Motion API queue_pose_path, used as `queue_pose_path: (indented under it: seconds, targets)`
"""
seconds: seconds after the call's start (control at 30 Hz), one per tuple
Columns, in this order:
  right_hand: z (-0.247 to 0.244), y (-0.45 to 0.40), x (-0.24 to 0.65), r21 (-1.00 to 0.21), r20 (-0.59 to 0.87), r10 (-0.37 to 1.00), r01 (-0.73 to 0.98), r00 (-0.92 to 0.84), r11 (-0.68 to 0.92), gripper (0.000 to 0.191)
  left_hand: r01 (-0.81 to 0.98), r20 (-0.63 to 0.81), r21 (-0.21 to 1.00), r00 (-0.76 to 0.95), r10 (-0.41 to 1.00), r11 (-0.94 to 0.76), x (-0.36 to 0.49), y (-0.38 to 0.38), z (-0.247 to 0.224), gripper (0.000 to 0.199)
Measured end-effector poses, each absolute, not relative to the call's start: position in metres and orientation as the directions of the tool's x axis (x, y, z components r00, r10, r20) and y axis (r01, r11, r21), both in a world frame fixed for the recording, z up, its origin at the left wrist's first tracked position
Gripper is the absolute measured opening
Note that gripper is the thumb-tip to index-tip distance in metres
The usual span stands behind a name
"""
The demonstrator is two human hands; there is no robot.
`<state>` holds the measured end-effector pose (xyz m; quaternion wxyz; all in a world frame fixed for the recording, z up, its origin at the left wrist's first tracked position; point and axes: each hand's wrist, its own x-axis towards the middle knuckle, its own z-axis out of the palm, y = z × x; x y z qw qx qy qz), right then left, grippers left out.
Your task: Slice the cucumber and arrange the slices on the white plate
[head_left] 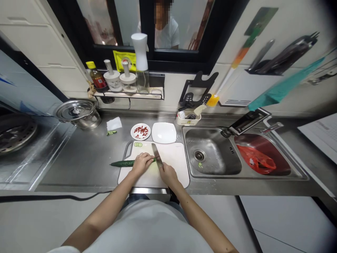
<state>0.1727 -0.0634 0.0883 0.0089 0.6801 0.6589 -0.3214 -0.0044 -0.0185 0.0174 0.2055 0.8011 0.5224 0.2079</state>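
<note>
A long dark green cucumber lies across the white cutting board, its tapered end reaching past the board's left side. My left hand is closed over its right part, fingertips near the cut end. In my right hand is the handle of a kitchen knife, its blade pointing away from me and touching or very close to the cucumber's cut end. A few cucumber slices rest at the board's top left. Behind the board stand a white plate with small red pieces and a bare white dish.
To the right is a double sink with a faucet and a red plastic bag. A lidded steel pot stands at the back left, near a white paper and green scraps. A seasoning rack hangs behind.
</note>
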Motion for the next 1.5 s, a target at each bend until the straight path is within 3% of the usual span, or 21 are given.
queue_pose_path:
  seconds: [1.5]
  targets:
    - [0.097, -0.078, 0.160, -0.322, -0.527, 0.849, 0.935, -0.046, -0.149, 0.034, 0.779, 0.098, 0.509, 0.370, 0.924, -0.366, -0.002, -0.023, 0.021, 0.026]
